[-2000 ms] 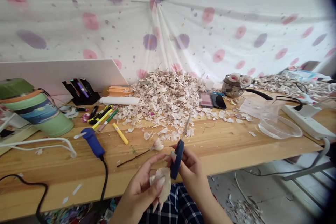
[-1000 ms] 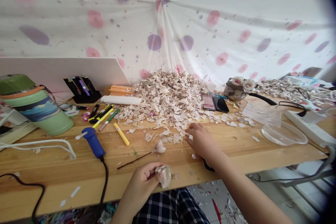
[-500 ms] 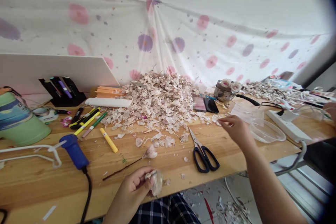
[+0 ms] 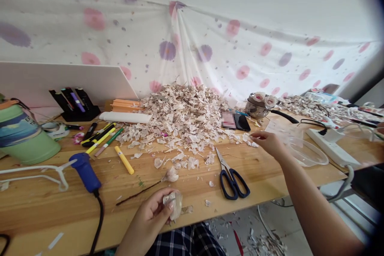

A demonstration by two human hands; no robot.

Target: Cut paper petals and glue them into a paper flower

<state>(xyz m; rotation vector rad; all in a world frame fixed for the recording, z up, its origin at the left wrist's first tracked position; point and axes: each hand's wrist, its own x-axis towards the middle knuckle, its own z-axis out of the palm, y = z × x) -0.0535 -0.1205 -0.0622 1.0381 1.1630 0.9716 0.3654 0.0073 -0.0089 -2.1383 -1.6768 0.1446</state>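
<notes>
The left hand [image 4: 156, 214], at the near edge of the wooden table [image 4: 192, 190], pinches a pale papery bundle [image 4: 175, 205] between thumb and fingers; the bundle stands close to upright in the grip, its long axis running roughly near to far, though its lower end is partly hidden by the thumb. To the right and farther off, the right hand [image 4: 270, 144] reaches left with its fingertips drawn together at loose flakes [image 4: 247, 139]; whether it grips one I cannot tell. Between the hands lie dark-handled scissors [image 4: 230, 178], tips pointing far and slightly left, handles near, blades a little apart. Just beyond the left hand a stemmed flower [image 4: 171, 175] slants, head to the far right, stem end to the near left. A heaped pile of flakes [image 4: 186, 114] fills the far middle, with a phone [image 4: 242, 123] at its right edge and a saucepan [image 4: 256, 107] beyond. The right forearm crosses in front of part of a clear dish [image 4: 325, 159]. A blue corded tool [image 4: 86, 174] and a yellow pen [image 4: 124, 161] lie to the left.
</notes>
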